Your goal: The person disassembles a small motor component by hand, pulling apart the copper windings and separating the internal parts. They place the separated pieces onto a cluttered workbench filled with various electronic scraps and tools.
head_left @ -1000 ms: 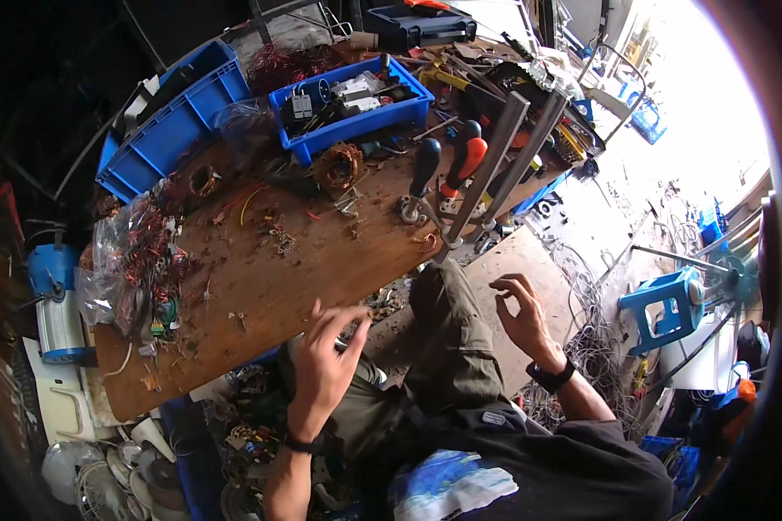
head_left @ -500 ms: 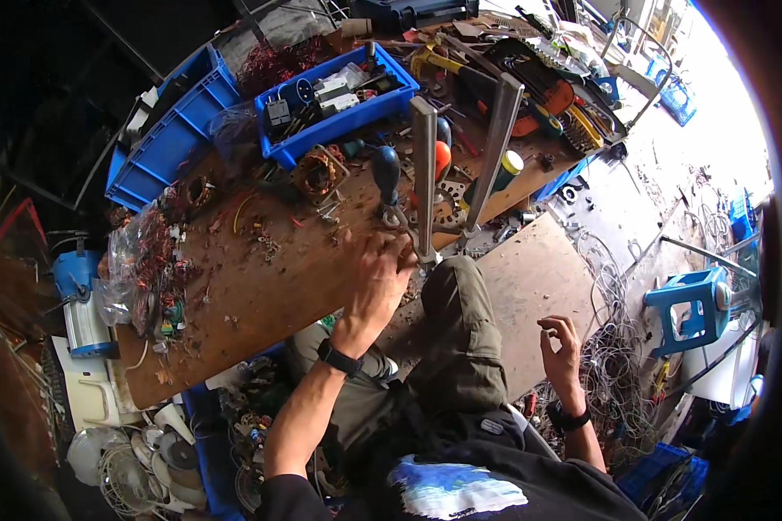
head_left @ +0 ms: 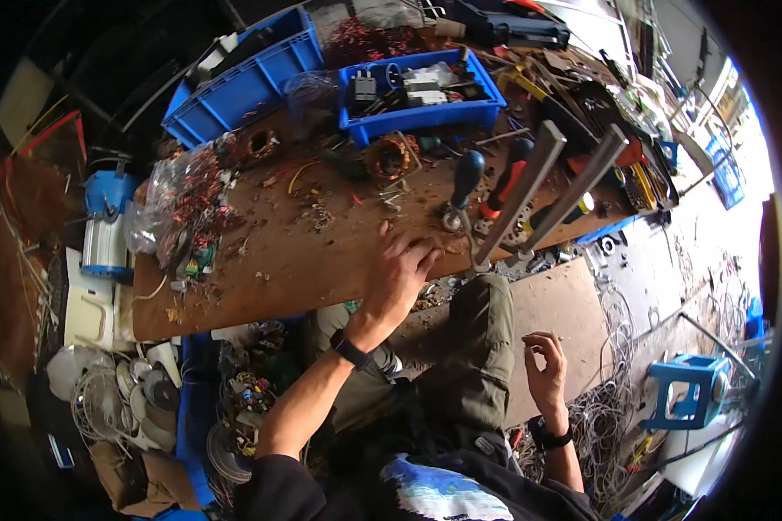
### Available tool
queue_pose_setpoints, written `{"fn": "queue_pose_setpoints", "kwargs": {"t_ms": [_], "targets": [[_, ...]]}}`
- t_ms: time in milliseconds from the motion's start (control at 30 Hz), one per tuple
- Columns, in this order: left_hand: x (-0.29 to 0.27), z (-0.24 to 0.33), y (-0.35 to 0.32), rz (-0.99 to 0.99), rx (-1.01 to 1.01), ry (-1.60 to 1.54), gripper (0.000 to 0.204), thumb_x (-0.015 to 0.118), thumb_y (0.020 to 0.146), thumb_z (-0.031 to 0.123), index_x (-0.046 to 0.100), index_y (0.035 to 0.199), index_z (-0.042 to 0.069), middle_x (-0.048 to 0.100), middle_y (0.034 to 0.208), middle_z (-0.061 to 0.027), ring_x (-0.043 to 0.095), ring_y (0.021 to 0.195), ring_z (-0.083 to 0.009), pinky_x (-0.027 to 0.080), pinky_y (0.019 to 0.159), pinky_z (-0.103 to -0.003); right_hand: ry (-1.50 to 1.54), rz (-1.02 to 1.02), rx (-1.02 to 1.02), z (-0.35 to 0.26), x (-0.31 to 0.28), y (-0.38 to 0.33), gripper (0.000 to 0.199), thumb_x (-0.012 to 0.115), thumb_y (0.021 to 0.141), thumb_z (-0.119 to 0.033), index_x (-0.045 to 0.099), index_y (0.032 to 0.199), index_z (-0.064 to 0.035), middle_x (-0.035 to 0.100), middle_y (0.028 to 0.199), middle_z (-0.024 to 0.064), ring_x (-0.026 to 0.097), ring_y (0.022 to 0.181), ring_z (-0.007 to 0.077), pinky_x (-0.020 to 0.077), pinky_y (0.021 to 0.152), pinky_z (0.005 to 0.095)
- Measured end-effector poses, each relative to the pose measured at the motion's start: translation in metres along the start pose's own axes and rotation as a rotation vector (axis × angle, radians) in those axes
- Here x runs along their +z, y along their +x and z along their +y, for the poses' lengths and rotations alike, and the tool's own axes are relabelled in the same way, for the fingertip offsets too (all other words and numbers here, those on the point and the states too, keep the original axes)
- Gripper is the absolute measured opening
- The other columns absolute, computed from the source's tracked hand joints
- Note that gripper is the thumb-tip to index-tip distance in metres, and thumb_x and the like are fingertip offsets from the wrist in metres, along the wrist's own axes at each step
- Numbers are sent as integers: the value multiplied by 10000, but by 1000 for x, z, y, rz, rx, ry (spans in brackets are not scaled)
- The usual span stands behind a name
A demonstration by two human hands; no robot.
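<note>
My left hand [head_left: 400, 271] rests at the near edge of the brown workbench [head_left: 261, 291], fingers apart, with nothing visible in it. Just right of it, two long grey metal bars [head_left: 523, 193] rise from the bench edge; their lower ends are partly hidden. A blue rounded handle [head_left: 467, 176] stands beside them, with a red and black handle [head_left: 507, 178] close by. My right hand [head_left: 545, 373] hangs in the air right of my knee, its fingers loosely curled and apart from the thumb. I see nothing held in it.
A blue bin [head_left: 426, 113] of electrical parts stands at the back. Left of it lie a copper-wound motor stator [head_left: 391, 158] and a tangle of red wires [head_left: 195, 195]. Loose cables [head_left: 613, 365] cover the floor at right, near a blue stool [head_left: 688, 391].
The view has swung, so the bench appears shifted right. My left hand has drawn slightly away from the bars, its fingers spreading. My right hand stays raised beside my knee.
</note>
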State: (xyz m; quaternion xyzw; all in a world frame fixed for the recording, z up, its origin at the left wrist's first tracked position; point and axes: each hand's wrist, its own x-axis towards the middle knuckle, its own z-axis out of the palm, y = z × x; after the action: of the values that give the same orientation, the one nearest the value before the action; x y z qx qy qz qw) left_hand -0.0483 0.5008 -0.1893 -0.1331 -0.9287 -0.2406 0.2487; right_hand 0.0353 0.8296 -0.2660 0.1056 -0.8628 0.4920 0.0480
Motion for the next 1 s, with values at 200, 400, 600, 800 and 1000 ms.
{"fn": "queue_pose_setpoints", "kwargs": {"t_ms": [200, 400, 600, 800, 1000], "targets": [[-44, 27, -56, -22, -127, -170, 142, 809, 923, 113, 821, 1059, 75, 762, 1034, -63, 751, 937, -264, 618, 900, -419, 699, -357, 321, -74, 49, 29, 363, 707, 1043, -70, 637, 1383, 35, 710, 1358, 114, 678, 1220, 167, 538, 1051, 308], [-61, 41, -97, -98, -285, -268, 166, 787, 936, 93, 813, 1096, 56, 792, 1069, -92, 764, 1014, -273, 600, 1036, -441, 845, -482, 350, -91, 102, 43, 202, 758, 1012, -85, 713, 1175, 27, 795, 1070, 78, 739, 978, 135, 591, 921, 280], [-75, 28, -110, -202, -203, -406, 213, 781, 929, 70, 804, 1138, 41, 784, 1093, -107, 762, 1011, -278, 578, 1082, -444, 786, -529, 386, -104, 103, 34, 192, 779, 996, -91, 728, 1144, 20, 794, 1055, 70, 735, 960, 119, 591, 905, 275], [-82, 23, -91, -304, -228, -474, 201, 795, 949, 141, 810, 1131, 55, 793, 1125, -118, 773, 1022, -253, 585, 1074, -432, 742, -445, 423, -94, 87, 32, 162, 742, 1000, -69, 722, 1139, 12, 775, 1003, 51, 712, 913, 101, 569, 837, 252], [-66, -33, -31, -85, -240, -34, 201, 788, 964, 210, 794, 1082, 47, 792, 1103, -137, 748, 1039, -318, 484, 1168, -504, 780, -355, 478, -61, 65, 32, 85, 710, 993, -15, 689, 1072, 10, 748, 927, 63, 709, 852, 132, 573, 794, 278]]}}
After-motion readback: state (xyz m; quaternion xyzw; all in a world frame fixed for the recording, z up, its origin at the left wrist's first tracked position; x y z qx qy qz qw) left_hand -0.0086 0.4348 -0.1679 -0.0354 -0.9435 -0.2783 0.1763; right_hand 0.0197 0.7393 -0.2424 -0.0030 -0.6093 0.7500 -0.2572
